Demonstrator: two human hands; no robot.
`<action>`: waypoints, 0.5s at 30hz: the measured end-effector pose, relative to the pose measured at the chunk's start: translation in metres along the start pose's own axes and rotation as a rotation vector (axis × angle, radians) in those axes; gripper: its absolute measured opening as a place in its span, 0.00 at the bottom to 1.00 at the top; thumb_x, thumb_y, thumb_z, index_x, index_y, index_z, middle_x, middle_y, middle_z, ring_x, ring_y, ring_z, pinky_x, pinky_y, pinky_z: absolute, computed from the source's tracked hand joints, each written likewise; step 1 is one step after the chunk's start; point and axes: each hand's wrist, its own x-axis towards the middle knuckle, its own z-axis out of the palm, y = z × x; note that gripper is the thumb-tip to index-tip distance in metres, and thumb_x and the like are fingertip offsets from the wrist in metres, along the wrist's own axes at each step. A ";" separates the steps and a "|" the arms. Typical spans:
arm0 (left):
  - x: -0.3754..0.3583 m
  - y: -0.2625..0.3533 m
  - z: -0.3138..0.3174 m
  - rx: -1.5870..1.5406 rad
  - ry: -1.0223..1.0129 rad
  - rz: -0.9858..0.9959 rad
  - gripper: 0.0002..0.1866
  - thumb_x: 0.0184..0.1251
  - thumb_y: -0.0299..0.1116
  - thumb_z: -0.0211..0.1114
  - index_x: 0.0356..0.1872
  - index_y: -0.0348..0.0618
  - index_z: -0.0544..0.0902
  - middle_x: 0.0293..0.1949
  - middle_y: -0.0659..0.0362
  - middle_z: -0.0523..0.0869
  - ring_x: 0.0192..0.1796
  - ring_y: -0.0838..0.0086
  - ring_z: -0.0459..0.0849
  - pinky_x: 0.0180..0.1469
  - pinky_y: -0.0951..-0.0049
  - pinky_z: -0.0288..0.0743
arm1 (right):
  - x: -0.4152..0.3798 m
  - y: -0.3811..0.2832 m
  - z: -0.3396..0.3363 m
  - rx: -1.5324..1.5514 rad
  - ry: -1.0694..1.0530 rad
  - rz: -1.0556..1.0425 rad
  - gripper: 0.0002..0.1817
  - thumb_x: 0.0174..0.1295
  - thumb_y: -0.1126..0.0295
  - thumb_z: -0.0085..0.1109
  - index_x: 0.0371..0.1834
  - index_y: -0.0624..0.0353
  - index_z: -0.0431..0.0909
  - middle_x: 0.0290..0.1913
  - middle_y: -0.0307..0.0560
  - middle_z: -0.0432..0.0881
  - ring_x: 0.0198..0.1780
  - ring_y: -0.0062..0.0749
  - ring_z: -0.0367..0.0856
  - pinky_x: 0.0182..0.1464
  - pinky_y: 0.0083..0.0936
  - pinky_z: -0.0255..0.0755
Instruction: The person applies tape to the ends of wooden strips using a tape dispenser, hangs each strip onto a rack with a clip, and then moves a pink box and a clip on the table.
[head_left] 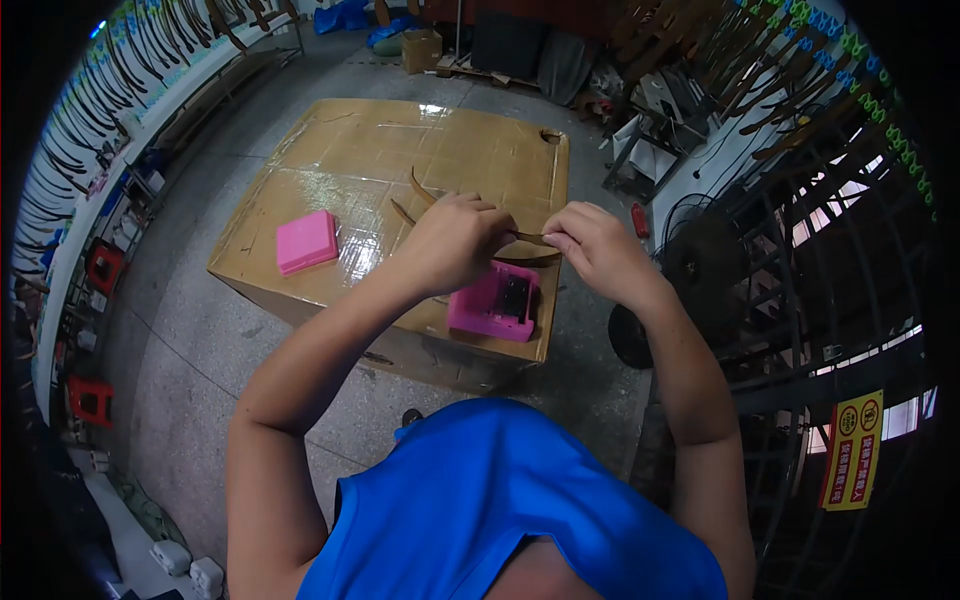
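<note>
Over the cardboard box, my left hand [465,238] is closed on a narrow brown strap [529,239]. My right hand [598,250] pinches the same strap a short way to the right, so a brief stretch of it spans the gap. Two thin, tapering brown ends [422,187] stick out beyond my left hand, and another dark strip shows just below the hands. Under them lies an open pink box [475,312] with a black item [513,297] in it, its kind unclear. A second pink box or lid [307,242] rests to the left.
A large taped cardboard box [360,135] serves as the work surface. Brown straps hang in rows along both walls. A black fan [700,245] stands close on the right, near a metal grille with a yellow sign [852,450]. Red stools [92,400] are at the left.
</note>
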 end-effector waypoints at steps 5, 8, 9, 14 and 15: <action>-0.003 0.015 -0.026 0.151 -0.112 0.112 0.08 0.61 0.30 0.70 0.41 0.45 0.90 0.40 0.56 0.88 0.47 0.57 0.88 0.55 0.57 0.81 | -0.019 -0.017 0.002 0.146 -0.068 0.051 0.07 0.69 0.76 0.68 0.48 0.64 0.85 0.40 0.51 0.85 0.41 0.41 0.87 0.44 0.34 0.79; 0.000 0.017 -0.031 0.267 -0.114 0.284 0.08 0.58 0.30 0.70 0.39 0.49 0.91 0.38 0.59 0.87 0.49 0.60 0.87 0.54 0.59 0.81 | -0.024 -0.018 0.013 0.199 -0.098 0.055 0.09 0.68 0.76 0.68 0.49 0.63 0.85 0.42 0.51 0.87 0.43 0.43 0.89 0.46 0.35 0.82; 0.002 0.020 -0.034 0.307 -0.138 0.324 0.08 0.57 0.30 0.70 0.38 0.50 0.91 0.38 0.61 0.88 0.50 0.62 0.87 0.54 0.61 0.81 | -0.025 -0.018 0.018 0.208 -0.105 0.057 0.09 0.67 0.75 0.69 0.49 0.62 0.85 0.44 0.52 0.89 0.46 0.46 0.91 0.48 0.36 0.84; 0.010 0.029 -0.043 0.420 -0.244 0.385 0.07 0.58 0.31 0.70 0.36 0.53 0.92 0.37 0.63 0.89 0.53 0.67 0.86 0.55 0.66 0.79 | -0.028 -0.017 0.041 0.277 -0.068 0.086 0.10 0.65 0.76 0.70 0.48 0.62 0.85 0.42 0.51 0.90 0.44 0.46 0.92 0.50 0.35 0.85; 0.012 0.030 -0.043 0.432 -0.246 0.404 0.06 0.58 0.31 0.70 0.35 0.53 0.93 0.37 0.63 0.90 0.53 0.67 0.86 0.56 0.66 0.78 | -0.028 -0.016 0.044 0.268 -0.047 0.079 0.11 0.64 0.76 0.71 0.48 0.61 0.86 0.41 0.51 0.91 0.44 0.46 0.93 0.49 0.36 0.85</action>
